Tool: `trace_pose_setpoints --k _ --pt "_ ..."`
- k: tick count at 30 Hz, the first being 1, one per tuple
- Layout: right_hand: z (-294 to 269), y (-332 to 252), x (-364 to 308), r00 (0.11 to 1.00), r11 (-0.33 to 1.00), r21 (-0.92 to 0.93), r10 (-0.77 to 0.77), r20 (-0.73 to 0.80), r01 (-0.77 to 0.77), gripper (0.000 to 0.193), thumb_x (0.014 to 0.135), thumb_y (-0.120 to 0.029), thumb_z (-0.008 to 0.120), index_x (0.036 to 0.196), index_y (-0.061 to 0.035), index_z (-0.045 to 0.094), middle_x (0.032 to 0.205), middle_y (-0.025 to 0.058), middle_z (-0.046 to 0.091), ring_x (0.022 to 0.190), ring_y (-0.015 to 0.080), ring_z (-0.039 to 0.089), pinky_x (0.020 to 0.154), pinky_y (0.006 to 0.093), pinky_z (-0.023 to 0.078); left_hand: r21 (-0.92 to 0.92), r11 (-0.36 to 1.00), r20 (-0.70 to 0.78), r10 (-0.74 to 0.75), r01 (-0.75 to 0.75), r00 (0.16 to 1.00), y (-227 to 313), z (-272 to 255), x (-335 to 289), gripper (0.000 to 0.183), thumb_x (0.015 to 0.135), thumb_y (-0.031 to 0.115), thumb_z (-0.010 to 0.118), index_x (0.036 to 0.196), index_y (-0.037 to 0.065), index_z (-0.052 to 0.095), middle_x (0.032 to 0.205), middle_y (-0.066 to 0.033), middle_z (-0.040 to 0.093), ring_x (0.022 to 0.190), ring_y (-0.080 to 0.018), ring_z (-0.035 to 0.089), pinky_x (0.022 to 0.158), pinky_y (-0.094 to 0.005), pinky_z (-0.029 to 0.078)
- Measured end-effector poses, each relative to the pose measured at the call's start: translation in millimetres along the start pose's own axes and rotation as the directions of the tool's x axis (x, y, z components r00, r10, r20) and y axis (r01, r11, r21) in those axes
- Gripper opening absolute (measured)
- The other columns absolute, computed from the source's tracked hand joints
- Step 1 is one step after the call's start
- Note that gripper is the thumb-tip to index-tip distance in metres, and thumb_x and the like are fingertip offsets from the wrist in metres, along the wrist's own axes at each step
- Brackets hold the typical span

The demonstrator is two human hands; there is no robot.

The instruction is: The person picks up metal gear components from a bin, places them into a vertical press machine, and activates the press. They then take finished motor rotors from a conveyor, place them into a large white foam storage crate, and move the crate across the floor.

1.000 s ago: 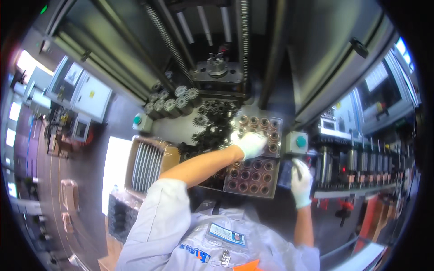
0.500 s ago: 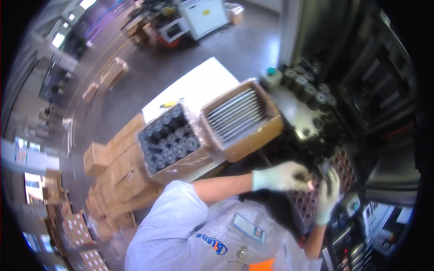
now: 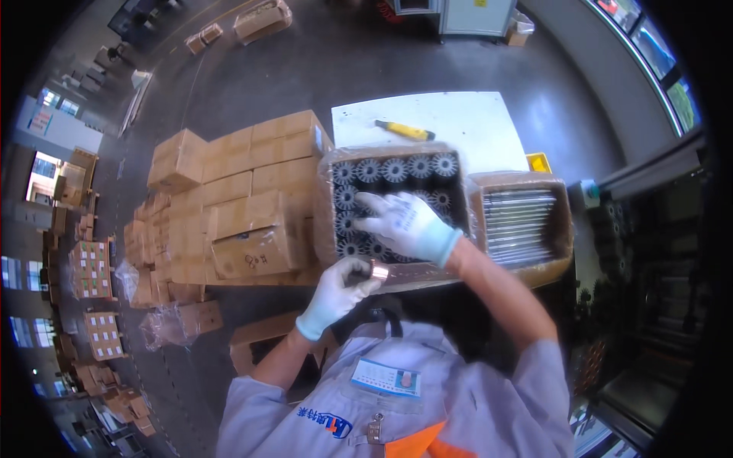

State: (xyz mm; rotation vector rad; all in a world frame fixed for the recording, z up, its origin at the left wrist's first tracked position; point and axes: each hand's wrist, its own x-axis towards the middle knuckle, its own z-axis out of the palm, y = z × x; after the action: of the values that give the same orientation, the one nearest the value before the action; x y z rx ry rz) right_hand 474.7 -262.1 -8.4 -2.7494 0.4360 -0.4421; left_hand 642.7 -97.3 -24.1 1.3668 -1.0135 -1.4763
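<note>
My left hand [image 3: 336, 296], in a white glove, is closed in a pinch on a small copper-coloured cylinder [image 3: 379, 271]. It is just in front of an open plastic-lined cardboard box [image 3: 324, 210]. Several dark, slotted metal cores [image 3: 394, 169] stand upright in rows inside that box. Over these rows is my gloved right hand [image 3: 405, 227], its fingers apart and pointing left. The fingertips are at the cores on the left side; whether they touch one I cannot tell. The hand and forearm hide part of the box.
To the right stands a second box [image 3: 563, 221] of shiny metal rods [image 3: 519, 225]. Behind, a yellow-handled tool [image 3: 406, 130] lies on a white tabletop [image 3: 473, 122]. Closed cartons [image 3: 229, 183] are stacked at left. Dark machinery [image 3: 649, 305] is on the right.
My view has swung from the machine side to the boxes. Both hands have left the tray of copper-coloured parts; my right hand is now over the cores, my left holds a copper-coloured cylinder.
</note>
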Motion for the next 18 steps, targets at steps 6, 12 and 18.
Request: trace_pose_setpoints --k 6,12,18 --pt "38 38 55 0.935 0.991 0.011 -0.131 0.33 0.135 0.038 0.081 -0.013 0.069 0.118 -0.0232 0.068 0.135 0.0181 0.052 0.1 0.0327 0.068 0.082 0.044 0.056 0.029 0.985 -0.161 0.174 -0.171 0.972 -17 -31 -2 0.02 0.091 0.003 0.073 0.107 -0.002 0.064 0.112 -0.0054 0.066 0.1 -0.0106 0.063 0.088 -0.0257 0.051" --pt "52 42 50 0.973 0.991 -0.026 -0.123 0.194 0.131 0.032 0.072 -0.03 0.08 0.1 -0.0181 0.068 0.108 0.0203 0.057 0.084 0.0358 0.068 0.063 0.0453 0.055 0.068 0.961 -0.462 0.268 -0.267 0.846 -16 -36 22 0.014 0.093 0.0 0.067 0.106 -0.002 0.067 0.116 -0.0085 0.067 0.102 -0.0143 0.063 0.092 -0.0289 0.051" --pt "6 9 17 0.951 0.946 0.18 0.291 -0.109 -0.269 0.029 0.072 -0.034 0.08 0.097 -0.0207 0.071 0.118 0.0298 0.057 0.088 0.0382 0.069 0.07 0.0478 0.055 0.279 0.915 -0.582 0.402 -0.291 0.707 -24 -53 58 0.021 0.099 0.011 0.064 0.114 -0.003 0.064 0.108 -0.0061 0.068 0.095 -0.0116 0.062 0.087 -0.0286 0.05"
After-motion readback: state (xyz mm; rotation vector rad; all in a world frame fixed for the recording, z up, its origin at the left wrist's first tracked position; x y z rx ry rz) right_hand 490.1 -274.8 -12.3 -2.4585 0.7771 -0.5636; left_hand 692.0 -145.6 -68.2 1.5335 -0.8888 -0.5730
